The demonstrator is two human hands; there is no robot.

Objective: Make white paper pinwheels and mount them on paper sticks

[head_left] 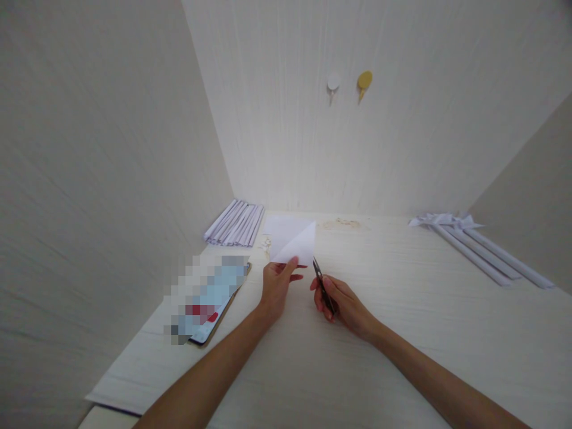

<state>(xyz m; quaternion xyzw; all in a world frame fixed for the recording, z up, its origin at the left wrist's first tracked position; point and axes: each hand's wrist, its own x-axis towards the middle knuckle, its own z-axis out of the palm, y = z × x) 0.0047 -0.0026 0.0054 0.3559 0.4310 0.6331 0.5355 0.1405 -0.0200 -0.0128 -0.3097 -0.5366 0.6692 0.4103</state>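
Evidently mid-cut: left hand [276,285] pinches the folded paper [292,241] at twelve o'clock, right hand [342,304] grips scissors [322,286], whose blades need aligning with the paper's lower edge.

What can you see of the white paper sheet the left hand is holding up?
The white paper sheet looks thin and plain, folded into a triangle-like flap with a crisp diagonal edge. It is lifted above the table, tilted toward the back wall. The left hand pinches its lower edge; the scissors in the right hand point at its lower right corner, contact unclear.
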